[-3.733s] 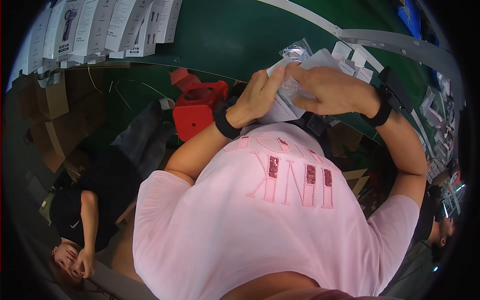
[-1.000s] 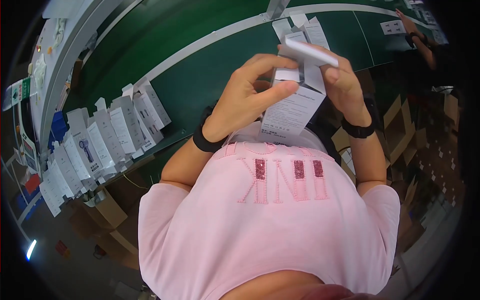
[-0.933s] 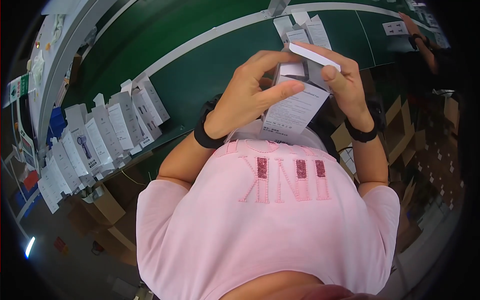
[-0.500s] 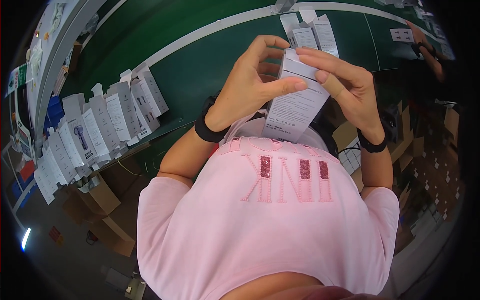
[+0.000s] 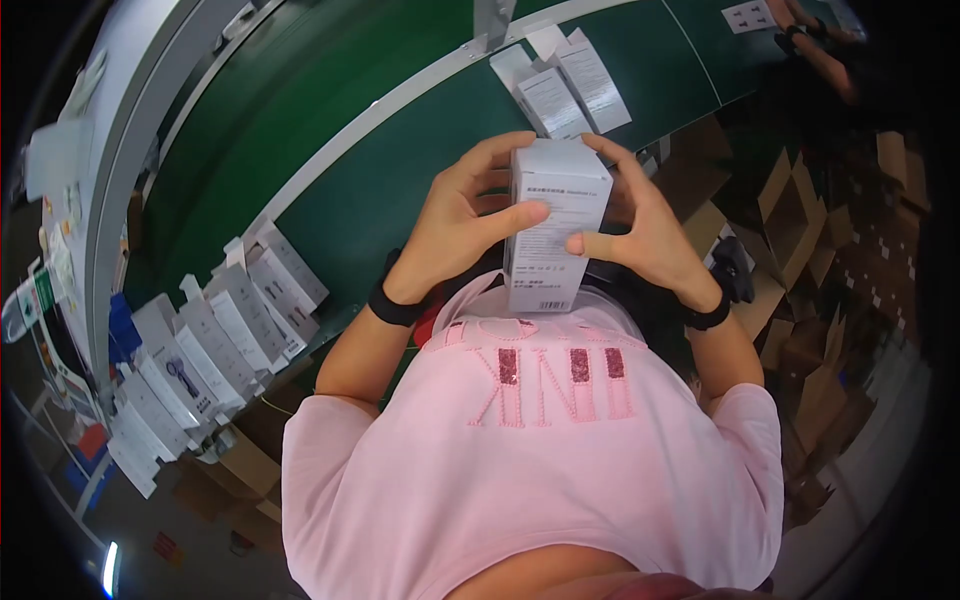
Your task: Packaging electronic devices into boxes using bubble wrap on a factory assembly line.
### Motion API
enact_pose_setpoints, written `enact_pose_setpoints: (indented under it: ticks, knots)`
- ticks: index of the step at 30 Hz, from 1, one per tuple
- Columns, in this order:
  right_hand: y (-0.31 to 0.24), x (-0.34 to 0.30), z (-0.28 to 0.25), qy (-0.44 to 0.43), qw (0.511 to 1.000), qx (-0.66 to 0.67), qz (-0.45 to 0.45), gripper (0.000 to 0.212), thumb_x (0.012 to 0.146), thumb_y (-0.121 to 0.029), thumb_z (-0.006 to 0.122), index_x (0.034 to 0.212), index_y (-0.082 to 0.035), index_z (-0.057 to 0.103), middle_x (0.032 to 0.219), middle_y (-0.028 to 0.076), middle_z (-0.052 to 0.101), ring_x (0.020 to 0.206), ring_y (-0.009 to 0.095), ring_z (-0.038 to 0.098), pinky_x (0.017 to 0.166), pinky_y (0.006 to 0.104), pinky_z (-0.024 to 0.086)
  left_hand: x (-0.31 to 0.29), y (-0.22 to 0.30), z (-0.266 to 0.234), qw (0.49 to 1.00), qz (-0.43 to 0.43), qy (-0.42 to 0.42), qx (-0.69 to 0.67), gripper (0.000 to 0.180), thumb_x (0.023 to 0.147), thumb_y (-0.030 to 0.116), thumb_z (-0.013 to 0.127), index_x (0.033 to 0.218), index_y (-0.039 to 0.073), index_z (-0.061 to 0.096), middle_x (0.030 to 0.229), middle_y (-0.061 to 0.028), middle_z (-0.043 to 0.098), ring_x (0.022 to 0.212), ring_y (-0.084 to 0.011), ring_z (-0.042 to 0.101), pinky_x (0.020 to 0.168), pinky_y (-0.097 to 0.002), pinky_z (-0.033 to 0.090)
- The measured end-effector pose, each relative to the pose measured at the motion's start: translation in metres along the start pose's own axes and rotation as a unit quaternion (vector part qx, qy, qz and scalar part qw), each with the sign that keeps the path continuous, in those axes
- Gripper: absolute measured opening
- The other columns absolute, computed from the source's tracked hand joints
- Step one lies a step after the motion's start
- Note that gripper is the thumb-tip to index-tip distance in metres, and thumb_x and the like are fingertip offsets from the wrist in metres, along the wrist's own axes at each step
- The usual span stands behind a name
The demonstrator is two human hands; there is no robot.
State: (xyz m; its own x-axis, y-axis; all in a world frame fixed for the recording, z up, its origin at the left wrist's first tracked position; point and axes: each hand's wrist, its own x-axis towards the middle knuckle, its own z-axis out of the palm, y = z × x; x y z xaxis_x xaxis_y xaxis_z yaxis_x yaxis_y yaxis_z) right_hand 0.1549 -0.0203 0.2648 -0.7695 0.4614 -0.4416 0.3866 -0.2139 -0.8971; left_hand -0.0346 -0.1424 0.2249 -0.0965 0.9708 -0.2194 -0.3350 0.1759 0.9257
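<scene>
Between my two hands stands a tall white carton [image 5: 556,215] with printed sides, close in front of my chest. Its top is folded flat and closed. My left hand [image 5: 470,215] grips the left side, thumb on the printed face and fingers behind. From the right, my right hand [image 5: 645,225] clasps it, thumb across the same face, fingers behind the far edge. Just beyond, two more white cartons [image 5: 592,85] with raised flaps rest on the green work surface [image 5: 420,130].
To the left stands a row of white cartons [image 5: 215,345] with flaps up. Brown cardboard boxes [image 5: 790,220] lie at the right below the table. A metal post [image 5: 492,25] rises at the back. At the far right are another person's hands [image 5: 800,30] near a white card [image 5: 748,17].
The carton's top flap has gone from slightly raised to flat. My right hand has slid from the top down to the carton's side. The view has turned a little.
</scene>
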Motion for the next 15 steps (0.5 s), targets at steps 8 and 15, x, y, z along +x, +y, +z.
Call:
enact_pose_setpoints:
  ticks: [8, 15]
  knots:
    - [0.073, 0.094, -0.212, 0.259, 0.944, 0.196, 0.062, 0.055, 0.08, -0.029, 0.075, 0.122, -0.002, 0.054, 0.107, 0.008, 0.065, 0.093, 0.016, 0.064, 0.083, 0.0328, 0.051, 0.054, -0.031, 0.039, 0.986, -0.02, 0.141, 0.092, 0.076, 0.088, 0.028, 0.068, 0.147, -0.001, 0.029, 0.149, -0.021, 0.035, 0.136, -0.0318, 0.037, 0.11, -0.0413, 0.032]
    - [0.146, 0.224, -0.365, 0.665, 0.707, -0.145, -0.19, 0.102, 0.065, -0.031, 0.086, 0.14, 0.007, 0.028, 0.131, 0.025, 0.046, 0.121, 0.037, 0.048, 0.103, 0.0414, 0.04, 0.023, -0.07, 0.068, 0.942, -0.227, 0.238, 0.063, 0.043, 0.097, 0.027, 0.056, 0.132, 0.002, 0.052, 0.126, -0.0111, 0.059, 0.115, -0.0196, 0.055, 0.095, -0.0313, 0.044]
